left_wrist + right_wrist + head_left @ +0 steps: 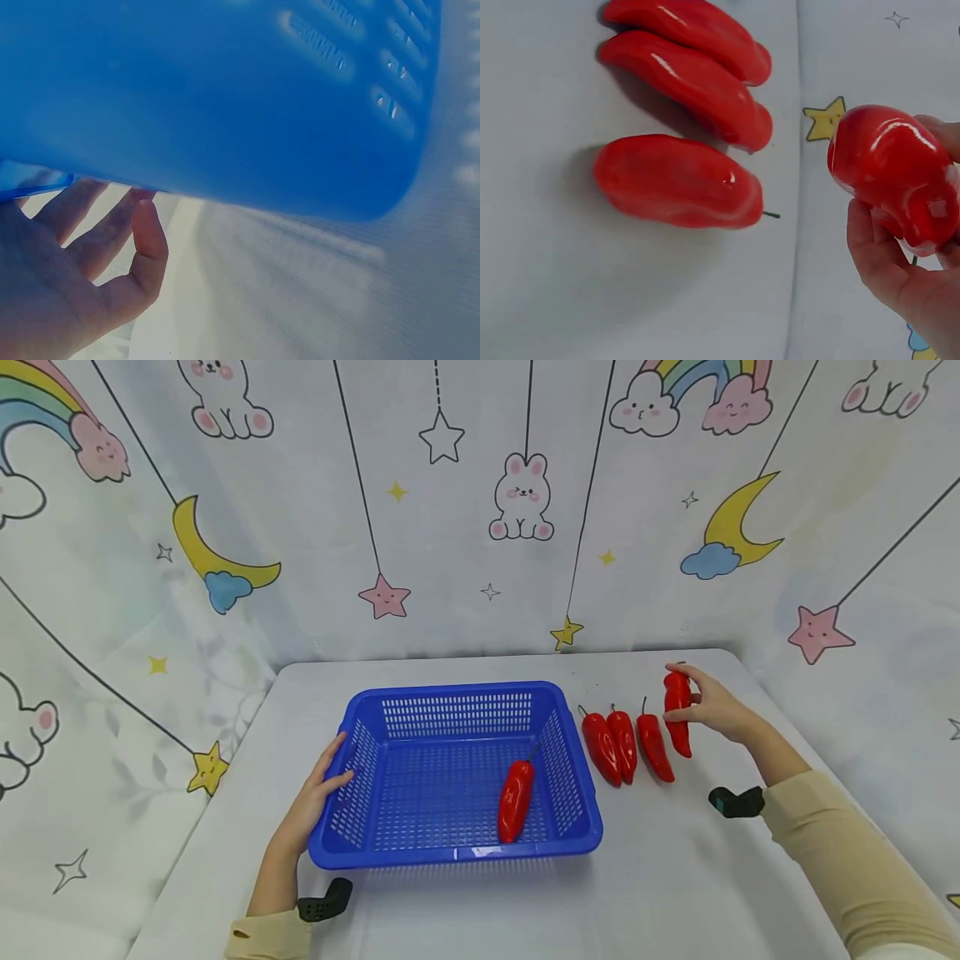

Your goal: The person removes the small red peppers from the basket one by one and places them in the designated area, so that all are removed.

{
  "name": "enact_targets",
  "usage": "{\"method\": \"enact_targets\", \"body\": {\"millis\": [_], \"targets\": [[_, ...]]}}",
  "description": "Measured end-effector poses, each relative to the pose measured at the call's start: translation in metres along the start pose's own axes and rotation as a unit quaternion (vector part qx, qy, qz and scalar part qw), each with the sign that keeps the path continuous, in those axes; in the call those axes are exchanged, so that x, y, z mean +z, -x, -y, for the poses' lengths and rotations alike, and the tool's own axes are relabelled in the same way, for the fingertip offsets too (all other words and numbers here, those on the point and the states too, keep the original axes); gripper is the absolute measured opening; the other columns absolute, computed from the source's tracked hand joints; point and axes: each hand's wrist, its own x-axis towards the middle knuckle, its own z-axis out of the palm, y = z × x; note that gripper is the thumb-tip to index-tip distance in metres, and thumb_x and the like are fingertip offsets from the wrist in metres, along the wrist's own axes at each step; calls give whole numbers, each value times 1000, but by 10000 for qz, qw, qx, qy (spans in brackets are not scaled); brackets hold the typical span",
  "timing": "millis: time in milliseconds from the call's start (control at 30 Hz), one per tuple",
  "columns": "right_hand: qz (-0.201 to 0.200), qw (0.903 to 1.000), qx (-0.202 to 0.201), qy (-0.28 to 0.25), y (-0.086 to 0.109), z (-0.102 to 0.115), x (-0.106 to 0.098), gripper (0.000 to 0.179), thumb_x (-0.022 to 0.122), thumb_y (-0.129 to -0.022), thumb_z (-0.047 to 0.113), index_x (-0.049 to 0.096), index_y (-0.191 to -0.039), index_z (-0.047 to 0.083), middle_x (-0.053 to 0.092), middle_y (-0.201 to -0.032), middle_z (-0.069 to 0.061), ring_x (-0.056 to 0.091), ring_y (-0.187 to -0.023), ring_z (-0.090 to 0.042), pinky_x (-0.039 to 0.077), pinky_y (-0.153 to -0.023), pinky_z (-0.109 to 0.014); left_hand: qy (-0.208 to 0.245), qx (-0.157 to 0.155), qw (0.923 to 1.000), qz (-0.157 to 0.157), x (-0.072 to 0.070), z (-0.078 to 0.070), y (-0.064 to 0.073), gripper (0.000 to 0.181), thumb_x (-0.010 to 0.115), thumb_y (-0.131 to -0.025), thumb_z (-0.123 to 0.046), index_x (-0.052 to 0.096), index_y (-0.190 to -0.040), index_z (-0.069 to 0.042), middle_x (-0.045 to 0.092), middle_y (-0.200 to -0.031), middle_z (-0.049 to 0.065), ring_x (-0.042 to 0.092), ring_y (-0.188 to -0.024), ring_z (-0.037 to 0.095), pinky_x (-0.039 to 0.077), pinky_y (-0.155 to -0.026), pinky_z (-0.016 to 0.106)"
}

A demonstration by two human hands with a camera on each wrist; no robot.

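A blue plastic basket (457, 858) with slotted walls stands on the white table, one red chili pepper (515, 802) lying inside it toward the right. My left hand (311, 797) holds the basket's left rim; the left wrist view shows its fingers (112, 232) partly hidden behind the blue wall. To the right of the basket, my right hand (716, 703) grips another red chili pepper (678, 710) between thumb and fingers, stem end up. Beside it three more chili peppers (655, 748) lie on the table, also seen in the right wrist view as glossy red peppers (679, 182).
The white table (637, 877) ends at a back edge against a curtain (450, 543) printed with stars, moons and rabbits. Black wrist cameras (737, 802) sit at both sleeves. The loose peppers lie close to the basket's right wall.
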Motion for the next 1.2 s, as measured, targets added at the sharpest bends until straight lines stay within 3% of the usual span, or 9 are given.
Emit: {"method": "enact_targets", "body": {"millis": [367,667,1033,1200], "targets": [[-10,9986,523,22,-6,-44,10,84,66,-78,6,12,-142,-3,26,-129,-35,32,-114,-52,49,-79,-49,15,8,10000,-16,0,-4,1,60,38,-96,-22,8,-148,-28,-3,-153,9,5,-136,41,13,-99,65],[106,9963,846,69,-12,-71,27,83,66,-77,5,14,-141,-6,22,-132,-38,33,-114,-51,48,-82,-49,17,-42,10000,-18,0,-1,-1,60,39,-96,-22,9,-148,-27,-1,-153,10,9,-135,42,19,-98,64],[264,9958,789,389,-19,-70,38,87,68,-76,12,14,-142,-6,16,-137,-39,19,-122,-56,31,-90,-65,-3,-46,10000,-4,-1,1,-2,60,39,-96,-25,9,-148,-30,-1,-153,9,9,-135,43,19,-98,64],[303,9970,651,301,-20,-73,40,85,66,-77,10,13,-141,-7,7,-142,-37,11,-126,-56,24,-92,-68,17,-69,10000,10,0,1,-2,60,39,-96,-26,9,-148,-29,-1,-153,10,9,-135,43,19,-98,64]]}}
